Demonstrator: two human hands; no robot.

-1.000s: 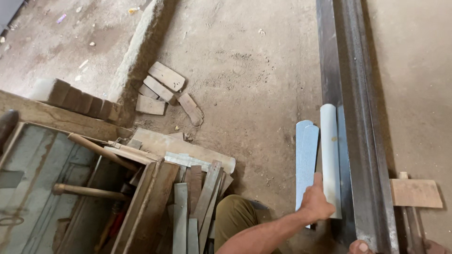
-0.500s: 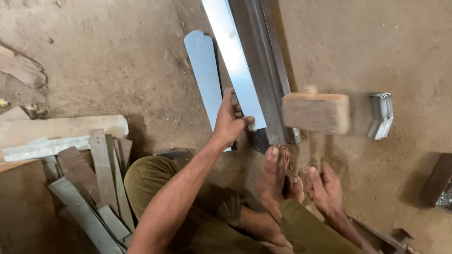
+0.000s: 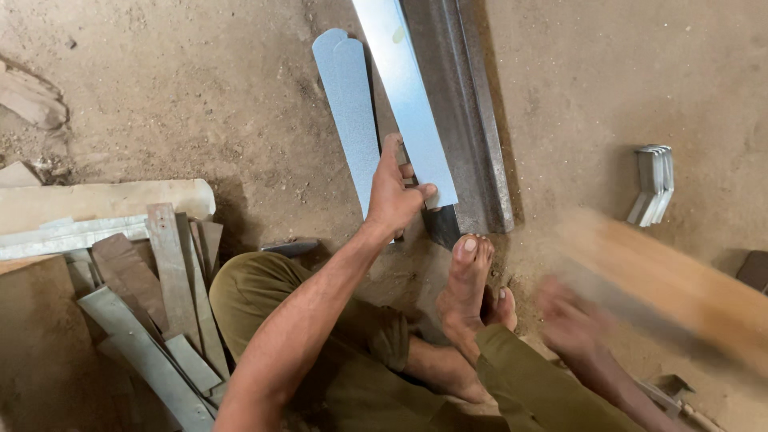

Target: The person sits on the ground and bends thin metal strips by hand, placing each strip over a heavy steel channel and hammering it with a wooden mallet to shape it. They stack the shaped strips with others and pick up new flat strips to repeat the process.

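My left hand (image 3: pixel 394 194) grips the near end of a long, pale metal sheet strip (image 3: pixel 404 88) that lies along a dark steel angle bar (image 3: pixel 468 120) on the dirt floor. A second flat metal strip with a scalloped far end (image 3: pixel 350 104) lies just left of it, under my fingers. My right hand (image 3: pixel 570 320) is blurred with motion and holds the handle of a wooden mallet (image 3: pixel 680 280), which streaks low at the right. My bare feet (image 3: pixel 468 288) rest against the near end of the bar.
A pile of grey metal strips and wood offcuts (image 3: pixel 152 296) lies at the left by a pale wooden plank (image 3: pixel 96 204). A stack of bent metal brackets (image 3: pixel 654 184) sits at the right. A dark block (image 3: pixel 754 270) is at the right edge.
The view swung from the tool crate to the bar's near end. The mallet, raised over the bar half a second ago, has swung down to the right. My left hand stays on the strip.
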